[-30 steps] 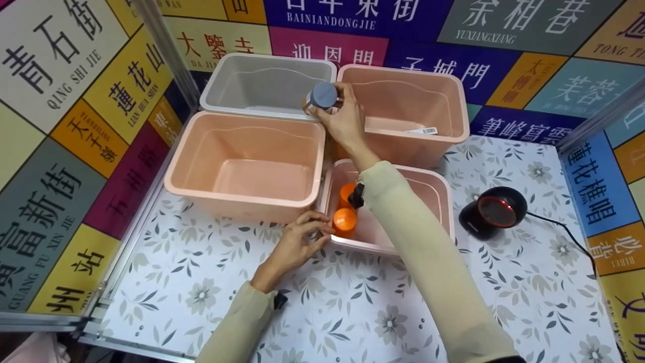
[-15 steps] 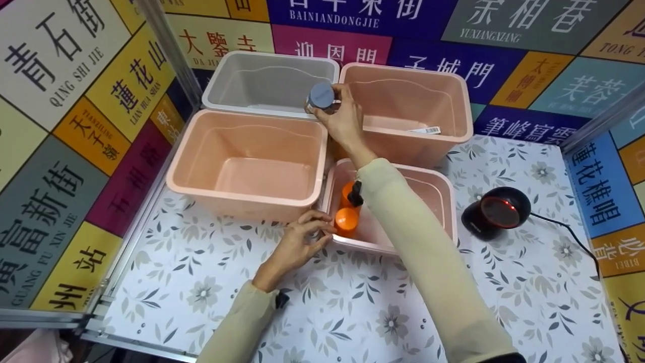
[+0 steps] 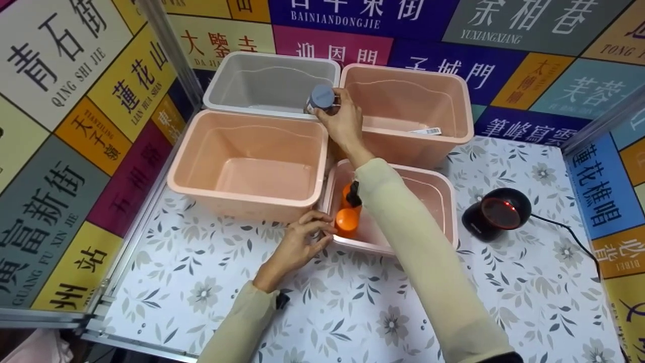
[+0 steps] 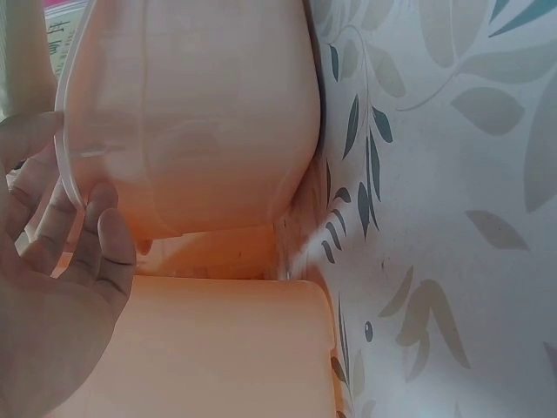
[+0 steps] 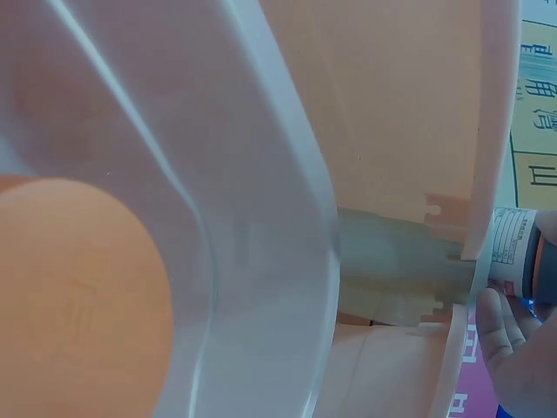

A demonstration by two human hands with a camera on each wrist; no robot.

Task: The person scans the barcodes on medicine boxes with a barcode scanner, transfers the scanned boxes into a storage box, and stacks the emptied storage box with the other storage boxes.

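Jar (image 5: 513, 250), one, grey lid (image 3: 322, 96), at 12 o'clock by the 4 o'clock corner of the grey bin (image 3: 267, 75), pinched between thumb and fingers of my right hand (image 3: 344, 121). I judge it stiff, fairly light, smooth enough to twist in the grip; best held round the body below the lid. My left hand (image 3: 296, 239), at 7 o'clock, lays relaxed fingers on the small pink bin (image 3: 372, 229).

Head view, centre: rear orange container (image 3: 346, 191) partly hidden behind black wrist device (image 3: 354, 194). Right wrist view, right edge: right hand (image 5: 526, 361) and grey-lidded jar (image 5: 513, 277) cut off, fine label (image 5: 511, 235) print illegible. Left wrist view, left edge: left hand (image 4: 57, 305) cut off
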